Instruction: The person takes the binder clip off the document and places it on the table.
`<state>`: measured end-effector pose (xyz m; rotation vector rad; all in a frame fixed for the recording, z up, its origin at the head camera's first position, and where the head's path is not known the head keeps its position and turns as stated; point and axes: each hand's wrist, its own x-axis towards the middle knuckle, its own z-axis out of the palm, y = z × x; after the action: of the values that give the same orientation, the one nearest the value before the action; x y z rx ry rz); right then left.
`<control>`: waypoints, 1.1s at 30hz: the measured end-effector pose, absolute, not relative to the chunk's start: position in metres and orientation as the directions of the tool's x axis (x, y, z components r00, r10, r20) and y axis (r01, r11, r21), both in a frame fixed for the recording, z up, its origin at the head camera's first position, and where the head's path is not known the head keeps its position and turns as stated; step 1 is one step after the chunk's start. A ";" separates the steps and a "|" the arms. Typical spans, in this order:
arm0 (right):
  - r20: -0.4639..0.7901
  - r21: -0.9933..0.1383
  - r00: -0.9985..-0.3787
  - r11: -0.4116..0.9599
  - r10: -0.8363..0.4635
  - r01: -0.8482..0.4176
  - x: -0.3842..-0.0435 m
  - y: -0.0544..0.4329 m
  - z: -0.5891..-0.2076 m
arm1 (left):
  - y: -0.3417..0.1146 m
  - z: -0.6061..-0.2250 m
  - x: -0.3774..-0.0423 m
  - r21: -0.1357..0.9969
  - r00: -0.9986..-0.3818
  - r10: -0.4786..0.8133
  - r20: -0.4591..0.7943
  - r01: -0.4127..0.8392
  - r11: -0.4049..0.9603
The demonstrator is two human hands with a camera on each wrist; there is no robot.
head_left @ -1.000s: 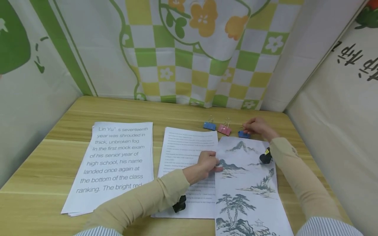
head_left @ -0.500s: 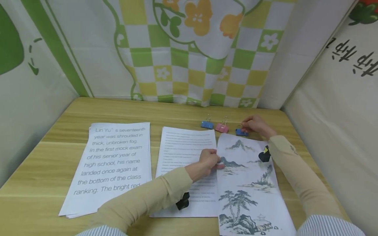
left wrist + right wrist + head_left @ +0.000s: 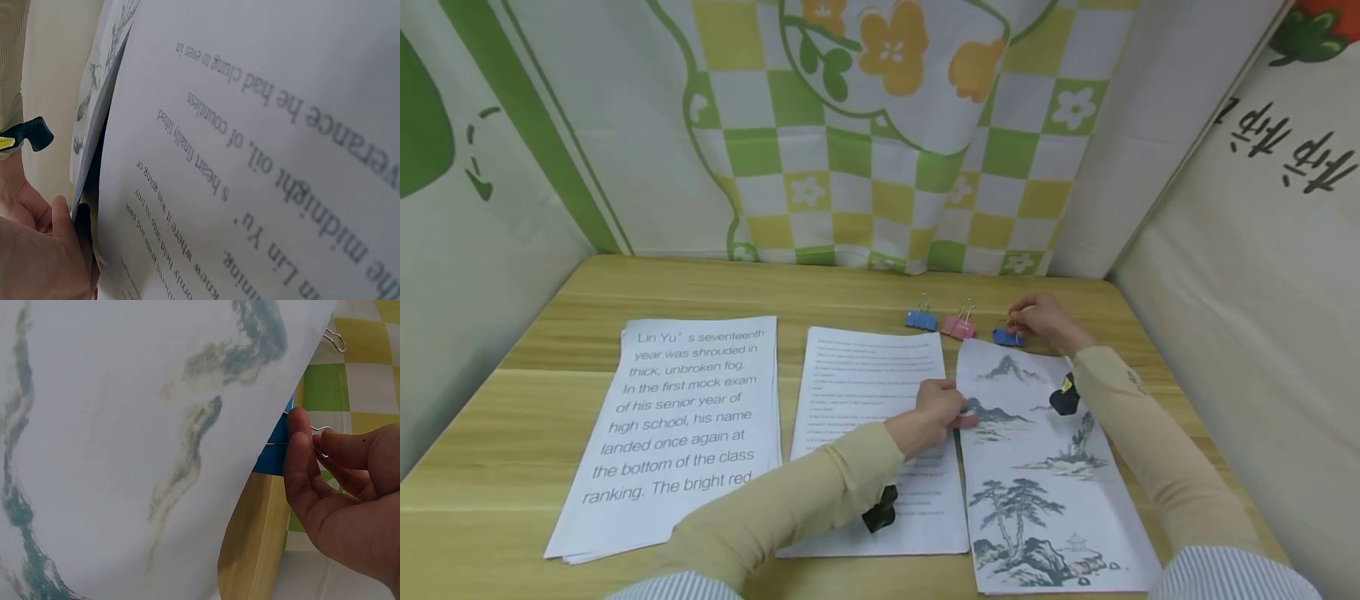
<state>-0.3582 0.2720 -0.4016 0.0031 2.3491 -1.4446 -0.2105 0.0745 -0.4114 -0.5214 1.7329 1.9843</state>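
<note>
My left hand (image 3: 938,410) grips the left edge of the sheets with an ink landscape (image 3: 1037,454), thumb on top. In the left wrist view, that hand (image 3: 47,256) sits low at the left, by the lifted paper edge. At the top of these sheets, my right hand (image 3: 1051,321) pinches the wire handles of a dark blue binder clip (image 3: 1007,337). The right wrist view has the blue clip (image 3: 272,459) partly hidden behind the landscape paper (image 3: 125,425); whether it bites the paper cannot be told.
A light blue binder clip (image 3: 921,320) and a pink one (image 3: 958,327) stand behind the papers. A small-print stack (image 3: 865,367) lies under my left forearm, and a large-print stack (image 3: 677,417) is farther left. Fabric walls (image 3: 865,167) border the wooden table (image 3: 700,283).
The landscape sheets have shifted right, opening a narrow gap beside the small-print stack. My left hand has moved right with them. My right hand stays on the blue clip. The head view has shifted slightly.
</note>
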 end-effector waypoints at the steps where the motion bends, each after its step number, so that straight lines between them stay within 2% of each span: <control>1: -0.318 -0.859 -0.928 0.472 -0.194 0.196 -0.358 0.272 -0.402 | 0.075 -0.412 -0.211 0.819 -0.827 0.086 -0.556 -0.562 -0.114; 8: -0.304 -0.877 -0.934 0.439 -0.187 0.197 -0.357 0.270 -0.405 | 0.080 -0.417 -0.214 0.821 -0.826 0.041 -0.562 -0.564 -0.086; 18: -0.294 -0.857 -0.941 0.481 -0.165 0.184 -0.357 0.267 -0.408 | 0.088 -0.420 -0.214 0.845 -0.845 -0.025 -0.534 -0.531 -0.063; 27: -0.261 -0.852 -0.953 0.500 -0.154 0.153 -0.355 0.269 -0.405 | 0.082 -0.414 -0.215 0.889 -0.889 -0.020 -0.458 -0.458 0.001; 33: -0.218 -0.854 -0.966 0.505 -0.136 0.122 -0.354 0.272 -0.401 | 0.070 -0.406 -0.222 0.909 -0.909 -0.001 -0.417 -0.417 -0.009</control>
<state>-0.3538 0.2725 -0.4015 -0.0116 2.4933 -1.4457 -0.2215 0.0697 -0.4059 -0.4364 1.9768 1.9936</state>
